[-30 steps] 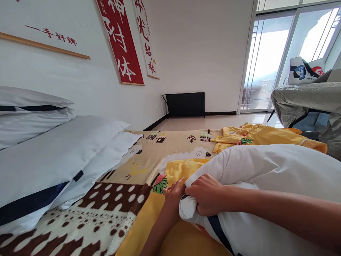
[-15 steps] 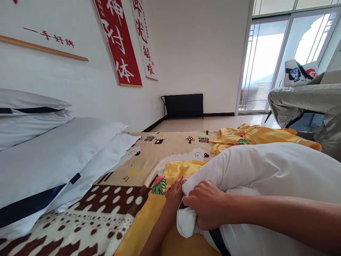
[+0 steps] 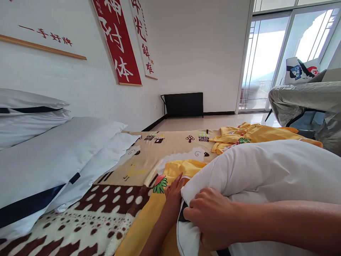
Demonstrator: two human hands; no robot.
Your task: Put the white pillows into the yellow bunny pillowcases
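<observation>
The R hand [image 3: 213, 217] is closed like a fist around the near corner of the white pillow [image 3: 261, 167], w/ the cloth bunched under its fingers. A dark band is showing beside this hand, and a loose flap of white hangs below it. The L hand [image 3: 173, 193] lies on the yellow cloth [image 3: 151, 217], just beside the same corner, w/ its fingers pointing fwd; its thumb side is hidden, so I cannot tell if it grips something. The pillow lies at R, partly over the yellow cloth, and the R forearm passes across it. The yellow cloth is spread flat on the blanket [image 3: 106, 209], and a green & red print is seen near the L hand.

The blanket is beige at the far part and brown & white at the near part, w/ sheep, a mushroom and a chick on it. On the L side there are white pillows [image 3: 80, 142] w/ dark bands, some of them one upon another. A second heap of yellow fabric [image 3: 262, 134] lies behind the pillow. In the bg, a black panel [image 3: 184, 105] stands by the wall, red & white scrolls [image 3: 121, 46] hang at L, and a table [image 3: 306, 94] w/ silver cover is near the glass door [image 3: 266, 64]
</observation>
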